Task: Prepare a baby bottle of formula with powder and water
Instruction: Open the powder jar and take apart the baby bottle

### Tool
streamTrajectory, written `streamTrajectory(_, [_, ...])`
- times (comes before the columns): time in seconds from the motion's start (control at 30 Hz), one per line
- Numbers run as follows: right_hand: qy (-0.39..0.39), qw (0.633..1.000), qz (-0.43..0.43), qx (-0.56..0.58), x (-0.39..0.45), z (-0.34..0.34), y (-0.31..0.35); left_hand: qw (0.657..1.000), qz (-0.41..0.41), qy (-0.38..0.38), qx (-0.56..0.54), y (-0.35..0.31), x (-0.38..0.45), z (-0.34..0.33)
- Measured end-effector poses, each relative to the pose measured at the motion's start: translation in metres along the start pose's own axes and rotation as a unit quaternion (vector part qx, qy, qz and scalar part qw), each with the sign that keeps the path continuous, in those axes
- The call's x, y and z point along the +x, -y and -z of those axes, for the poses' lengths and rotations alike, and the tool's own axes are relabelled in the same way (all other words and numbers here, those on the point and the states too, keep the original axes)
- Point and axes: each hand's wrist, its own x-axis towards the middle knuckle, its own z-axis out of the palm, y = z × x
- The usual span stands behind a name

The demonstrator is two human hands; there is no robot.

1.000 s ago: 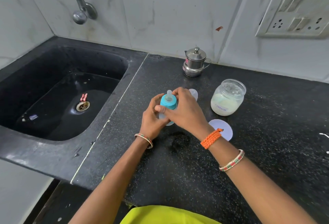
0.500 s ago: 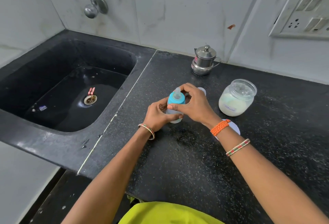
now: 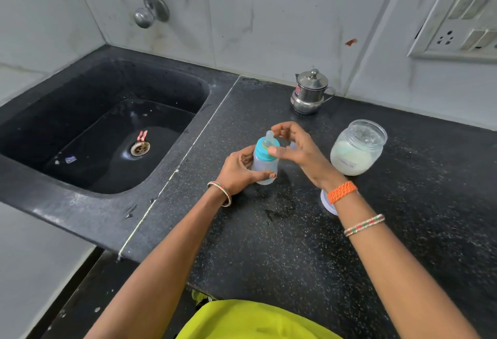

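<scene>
This is a home kitchen. A black speckled stone counter (image 3: 309, 244) runs along a wall of pale marbled tiles (image 3: 269, 15), and at 10 o'clock a deep black sink (image 3: 80, 188) is sunk into it, with a metal drain (image 3: 140, 148) at its bottom. A curved steel tap (image 3: 145, 2) comes off the wall at 11 o'clock. At 2 o'clock sits a white switch-and-socket plate (image 3: 457, 23) (a household kind), and near 12 o'clock a small lidded steel pot (image 3: 309, 93).
</scene>
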Motion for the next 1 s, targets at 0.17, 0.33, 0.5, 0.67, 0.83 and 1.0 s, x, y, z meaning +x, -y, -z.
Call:
streamTrajectory(0.17, [-0.173, 0.974, 0.062, -0.13, -0.015, -0.043, -0.002, 0.999, -0.022, -0.013, 0.034, 0.003, 0.001, 0.0])
streamTrajectory(0.33, [-0.242, 0.952, 0.068, -0.177, -0.015, -0.044, 0.003, 1.0, -0.011, -0.015, 0.006, 0.001, 0.0, -0.001])
streamTrajectory(0.5, [-0.156, 0.976, 0.056, -0.141, -0.016, -0.026, 0.002, 1.0, -0.001, -0.008, -0.016, 0.004, 0.0, -0.001])
streamTrajectory(0.67, [-0.044, 0.991, 0.031, -0.123, -0.014, -0.004, 0.014, 1.0, 0.003, -0.009, -0.018, 0.005, 0.0, -0.002])
streamTrajectory(0.83, [-0.164, 0.951, 0.04, -0.26, -0.021, -0.028, 0.005, 1.0, -0.014, -0.02, 0.009, 0.004, -0.001, -0.002])
streamTrajectory(1.0, [-0.126, 0.954, 0.06, -0.265, -0.014, -0.03, 0.012, 1.0, -0.012, -0.017, 0.0, 0.005, 0.0, -0.001])
